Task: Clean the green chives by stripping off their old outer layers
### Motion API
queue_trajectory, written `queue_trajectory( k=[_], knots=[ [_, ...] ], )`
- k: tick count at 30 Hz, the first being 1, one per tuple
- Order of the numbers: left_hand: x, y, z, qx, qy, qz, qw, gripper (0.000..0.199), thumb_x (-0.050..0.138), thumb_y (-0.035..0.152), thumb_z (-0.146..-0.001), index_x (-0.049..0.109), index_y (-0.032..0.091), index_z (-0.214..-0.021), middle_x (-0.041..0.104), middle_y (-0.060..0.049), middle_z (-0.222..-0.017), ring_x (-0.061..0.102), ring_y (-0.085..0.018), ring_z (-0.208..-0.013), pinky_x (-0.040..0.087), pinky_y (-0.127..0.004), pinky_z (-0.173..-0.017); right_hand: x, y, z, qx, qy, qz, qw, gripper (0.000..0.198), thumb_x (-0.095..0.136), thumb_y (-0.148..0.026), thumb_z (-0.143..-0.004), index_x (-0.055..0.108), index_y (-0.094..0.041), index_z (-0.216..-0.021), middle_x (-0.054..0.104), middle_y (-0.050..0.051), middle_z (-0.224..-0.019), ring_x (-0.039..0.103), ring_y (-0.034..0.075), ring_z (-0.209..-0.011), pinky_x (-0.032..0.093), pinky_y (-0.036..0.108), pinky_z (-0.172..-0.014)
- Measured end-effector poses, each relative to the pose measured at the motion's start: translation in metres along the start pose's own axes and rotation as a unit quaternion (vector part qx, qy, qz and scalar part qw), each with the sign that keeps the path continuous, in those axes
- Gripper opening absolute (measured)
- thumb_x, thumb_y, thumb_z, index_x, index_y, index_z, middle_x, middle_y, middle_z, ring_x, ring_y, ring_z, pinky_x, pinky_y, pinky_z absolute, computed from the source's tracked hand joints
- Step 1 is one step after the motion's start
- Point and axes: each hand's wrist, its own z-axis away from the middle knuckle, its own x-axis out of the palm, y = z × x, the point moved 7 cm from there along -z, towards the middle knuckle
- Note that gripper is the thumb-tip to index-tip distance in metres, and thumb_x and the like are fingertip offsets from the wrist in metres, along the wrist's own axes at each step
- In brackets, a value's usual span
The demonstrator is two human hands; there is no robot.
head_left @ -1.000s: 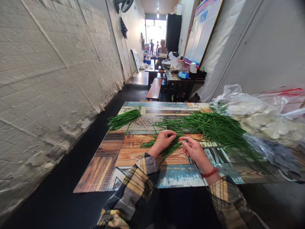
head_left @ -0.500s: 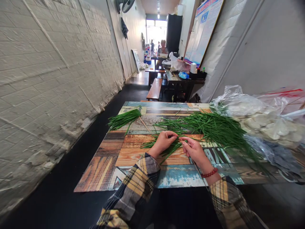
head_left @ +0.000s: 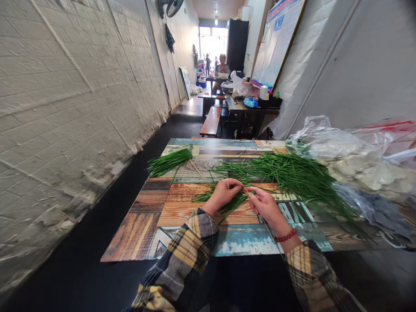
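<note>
Hardly anything has moved in the past half second: the two hands and the greens lie as they did, though against a second ago the left hand sits a trace nearer the right. Taking the spot where the hands meet as the clock's centre, twelve pointing away from the person, the left hand [head_left: 224, 193] comes in on the nine o'clock side, thumb and forefinger pinched on one small bunch of greens [head_left: 234, 205], its stalks too crowded to count. The right hand [head_left: 264, 204], at about four o'clock and just beside it, has its fingers narrow around one thin brown stick [head_left: 270, 231], which slants toward five o'clock past one red bead bracelet [head_left: 286, 236]. Two plaid sleeves [head_left: 192, 239] reach in from below. On the one table [head_left: 191, 212], printed with wooden planks, a neat bundle [head_left: 169, 163] of greens lies at ten o'clock, with thin brown skewers [head_left: 196, 169] at its edge, too fine to number. One large loose heap [head_left: 292, 173] spreads at two o'clock; beyond it, nearer three, clear plastic bags [head_left: 328, 143], at least two, hold pale rounds [head_left: 364, 171]. Toward eleven stand two benches [head_left: 210, 121], and near twelve one dark table [head_left: 250, 108], one seated person [head_left: 222, 68] and two standing figures [head_left: 208, 65] by the bright doorway.
</note>
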Motion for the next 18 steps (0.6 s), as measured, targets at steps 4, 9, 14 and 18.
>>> queue_trajectory(
  k=[4, 9, 14, 18],
  knots=[
    [-0.0002, 0.0019, 0.0006, 0.001, 0.000, -0.005, 1.000, 0.015, 0.056, 0.016, -0.077, 0.070, 0.012, -0.079, 0.071, -0.004, -0.077, 0.062, -0.013, -0.071, 0.048, -0.022, -0.067, 0.0001, -0.0008, 0.0004, 0.000, -0.002, 0.000, 1.000, 0.037, 0.056, -0.047, -0.080, 0.059, -0.018, -0.102, 0.050, -0.007, -0.047, 0.037, 0.008, -0.033, 0.028, 0.021, -0.036],
    [0.0003, 0.0012, 0.0003, 0.002, 0.000, -0.009, 1.000, 0.014, 0.057, 0.016, -0.077, 0.070, 0.013, -0.078, 0.070, -0.003, -0.076, 0.061, -0.013, -0.071, 0.047, -0.022, -0.067, 0.0002, 0.0018, 0.0002, 0.011, 0.002, -0.018, 1.000, 0.034, 0.058, -0.050, -0.078, 0.057, -0.019, -0.092, 0.050, -0.007, -0.048, 0.037, 0.008, -0.033, 0.028, 0.021, -0.035],
    [0.0023, 0.0000, 0.0008, 0.010, -0.007, -0.010, 1.000, 0.014, 0.056, 0.016, -0.078, 0.069, 0.012, -0.078, 0.069, -0.003, -0.076, 0.061, -0.013, -0.071, 0.047, -0.022, -0.069, 0.0006, 0.0044, -0.0009, 0.009, -0.003, -0.017, 1.000, 0.034, 0.059, -0.051, -0.078, 0.055, -0.019, -0.089, 0.052, -0.007, -0.048, 0.039, 0.007, -0.033, 0.027, 0.020, -0.035],
    [0.0032, 0.0004, 0.0012, 0.017, -0.015, -0.020, 1.000, 0.014, 0.056, 0.017, -0.078, 0.069, 0.012, -0.079, 0.069, -0.005, -0.077, 0.061, -0.013, -0.072, 0.046, -0.023, -0.069, 0.0006, 0.0043, -0.0011, 0.005, -0.004, -0.022, 1.000, 0.033, 0.059, -0.050, -0.079, 0.054, -0.018, -0.089, 0.052, -0.007, -0.048, 0.039, 0.007, -0.033, 0.027, 0.020, -0.036]
  ],
)
